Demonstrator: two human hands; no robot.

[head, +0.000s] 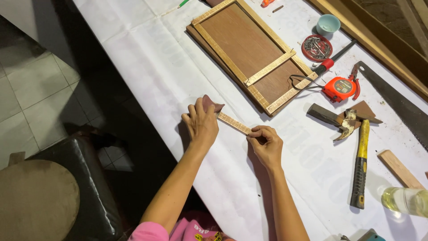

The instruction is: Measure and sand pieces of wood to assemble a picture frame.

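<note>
left hand (pixel 201 125) pressing a brown sandpaper scrap (pixel 211 105) onto one end of the thin wood strip (pixel 234 123), right hand (pixel 266 143) pinching the other end, just below the wooden frame (pixel 252 51). best kept flat, pinned firmly, rubbed lengthwise with even pressure.

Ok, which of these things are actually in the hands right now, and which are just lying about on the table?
In hand:
- thin wooden strip, pinched at one end by the right hand
- brown sandpaper piece, pressed on the strip's other end by the left hand

Lying about:
- framed wooden panel
- claw hammer
- orange tape measure
- handsaw
- dish of nails
- small blue cup
</note>
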